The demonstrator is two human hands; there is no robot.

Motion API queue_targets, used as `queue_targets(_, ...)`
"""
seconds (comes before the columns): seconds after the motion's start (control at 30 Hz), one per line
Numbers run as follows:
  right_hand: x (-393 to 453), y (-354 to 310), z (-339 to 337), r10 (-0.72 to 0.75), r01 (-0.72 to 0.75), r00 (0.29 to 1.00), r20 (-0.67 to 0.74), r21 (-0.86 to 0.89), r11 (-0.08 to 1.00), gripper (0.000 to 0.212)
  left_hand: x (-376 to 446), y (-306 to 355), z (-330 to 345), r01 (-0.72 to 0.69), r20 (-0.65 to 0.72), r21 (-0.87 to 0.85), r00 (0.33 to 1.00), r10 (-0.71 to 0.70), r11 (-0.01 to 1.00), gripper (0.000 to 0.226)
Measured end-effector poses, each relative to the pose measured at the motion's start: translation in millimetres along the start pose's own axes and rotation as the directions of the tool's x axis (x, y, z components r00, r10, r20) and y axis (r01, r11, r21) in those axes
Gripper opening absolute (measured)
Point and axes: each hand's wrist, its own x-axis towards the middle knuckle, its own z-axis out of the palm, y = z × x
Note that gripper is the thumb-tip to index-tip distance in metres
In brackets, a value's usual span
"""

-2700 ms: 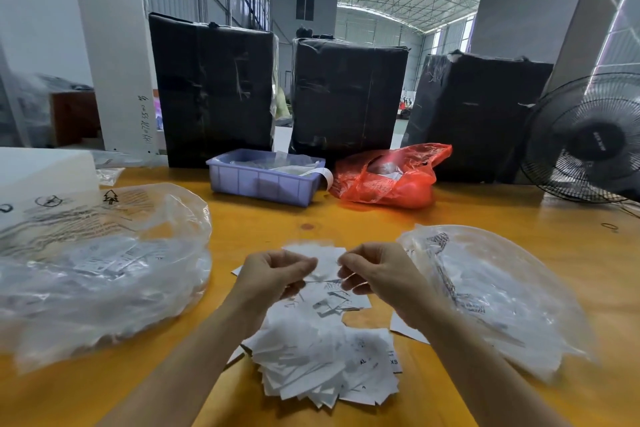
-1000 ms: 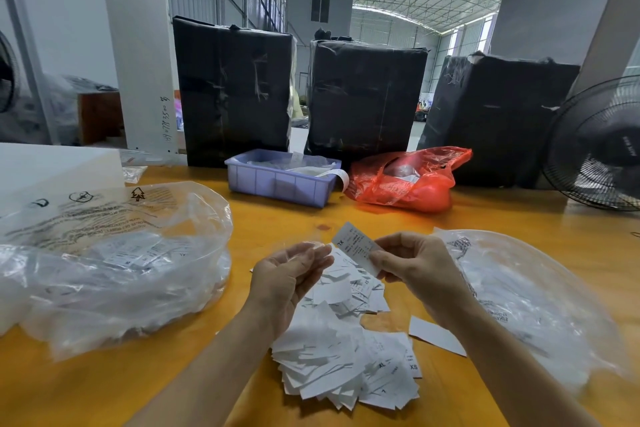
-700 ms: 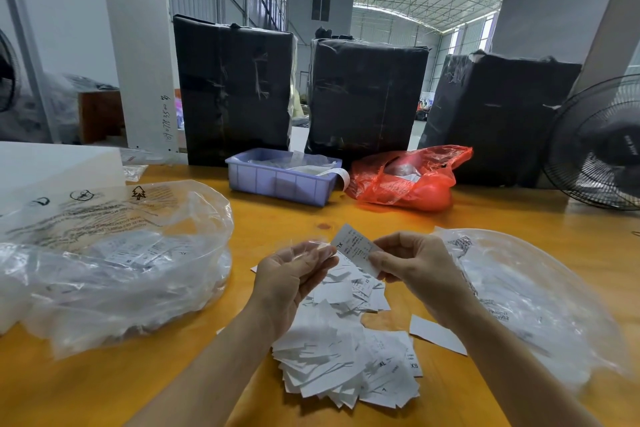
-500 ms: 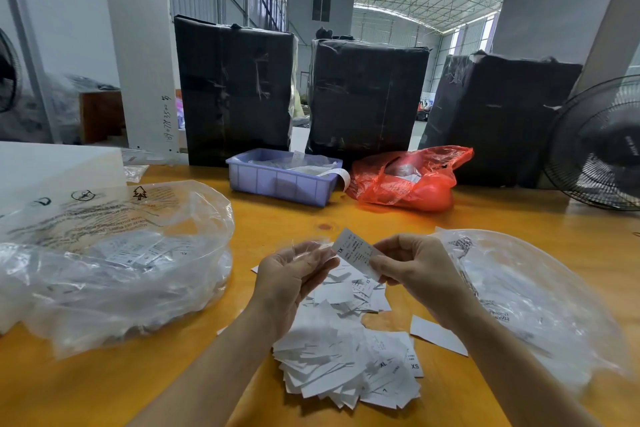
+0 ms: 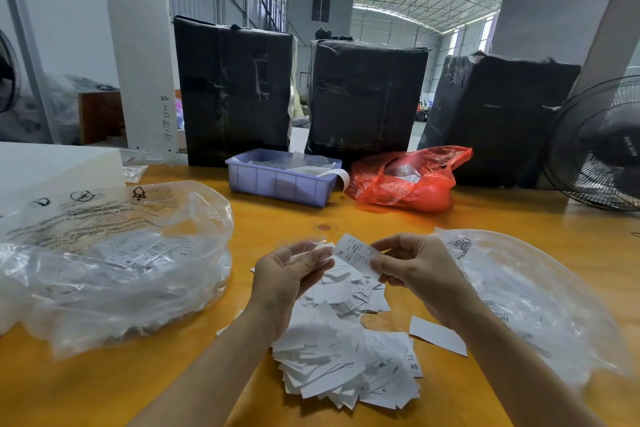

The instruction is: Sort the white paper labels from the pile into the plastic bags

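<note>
On the left of the orange wooden table [image 5: 346, 218] lies the large clear printed plastic bag [image 5: 114, 253], mouth open toward the middle, with white labels already inside; one near its mouth reads XL. My left hand [image 5: 287, 274] hovers over the far part of the pile of white paper labels [image 5: 346, 367], fingers loosely curled around a thin wisp of clear film [image 5: 304, 248]; whether it is truly pinched I cannot tell. My right hand [image 5: 412, 270] pinches one white printed paper label [image 5: 356, 255] between thumb and fingertips, print up, the letters XL showing at its left end. Near right, a single blank white label [image 5: 438, 334] lies apart from the pile. Far right rests the second clear plastic bag [image 5: 526, 298], also holding labels. Step in hand: reading the size. The next move probably calls for carrying this XL label left into the bag whose visible label matches it.
</note>
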Motion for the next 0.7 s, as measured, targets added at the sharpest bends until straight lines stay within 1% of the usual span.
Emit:
queue_targets(0.1,-0.4,-0.9,0.7,0.003,-0.003,1.000,0.015,0.006,1.000,0.015,0.4,-0.3,0.1,-0.003,0.000,-0.001,1.000,0.003,1.000,0.043)
queue_targets(0.27,-1.1,-1.9,1.2,-0.004,0.004,1.000,0.029,0.022,1.000,0.019,1.2,-1.5,-0.7,-0.002,0.002,0.002,1.000,0.002,1.000,0.045)
queue_targets(0.43,-2.1,-0.7,1.8,-0.013,0.013,0.999,0.038,-0.013,1.000,0.019,2.1,-2.8,-1.0,0.005,0.014,-0.001,1.000,-0.005,1.000,0.041)
queue_targets(0.5,-2.6,-0.5,3.0,-0.021,0.023,0.999,0.048,-0.034,0.999,0.019,2.5,-4.0,-1.3,0.015,0.016,-0.003,1.000,-0.015,1.000,0.037)
queue_targets(0.6,-3.4,-0.5,4.9,-0.023,0.026,0.997,0.068,-0.045,0.999,0.018,3.4,-5.1,-1.7,0.027,0.006,0.011,1.000,-0.027,1.000,0.024)
queue_targets(0.63,-3.5,-0.6,5.1,-0.023,0.026,0.997,0.070,-0.046,0.999,0.018,3.4,-5.0,-1.6,0.026,0.004,0.013,1.000,-0.026,1.000,0.024)
queue_targets(0.7,-3.4,-1.1,4.1,-0.030,0.032,0.998,0.052,-0.045,0.998,0.018,2.6,-3.9,-0.9,0.013,0.002,0.014,1.000,-0.013,1.000,0.033)
